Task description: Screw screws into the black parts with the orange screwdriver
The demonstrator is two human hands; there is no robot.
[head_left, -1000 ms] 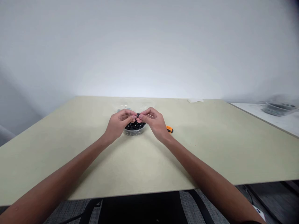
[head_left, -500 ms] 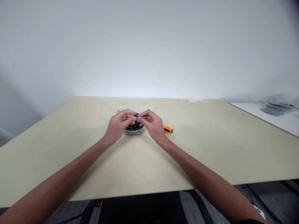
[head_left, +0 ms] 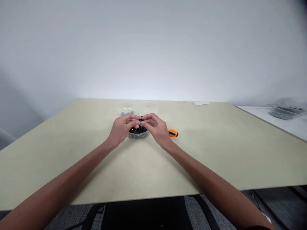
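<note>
My left hand (head_left: 122, 128) and my right hand (head_left: 156, 128) meet fingertip to fingertip above a clear round tub (head_left: 138, 136). Both are closed in a pinch on something small between them, too tiny and covered to name. Glossy black small pieces (head_left: 138, 130) fill the tub below my fingers. Just behind my left hand, small silvery-blue pieces (head_left: 127, 112) lie in a clear container. An orange and black tool (head_left: 173, 133), perhaps a utility knife, lies beside my right hand, its left end hidden by that hand.
The pale table (head_left: 230, 153) reaches back to a white wall. A white flat object (head_left: 200, 103) lies at its far edge. On a lower white surface at the right stands another clear container (head_left: 286, 111) with dark contents. A black chair part (head_left: 144, 214) sits under the front edge.
My fingertips have come slightly closer together over the tub. The camera view has shifted very little; the tub and the orange tool stay in place.
</note>
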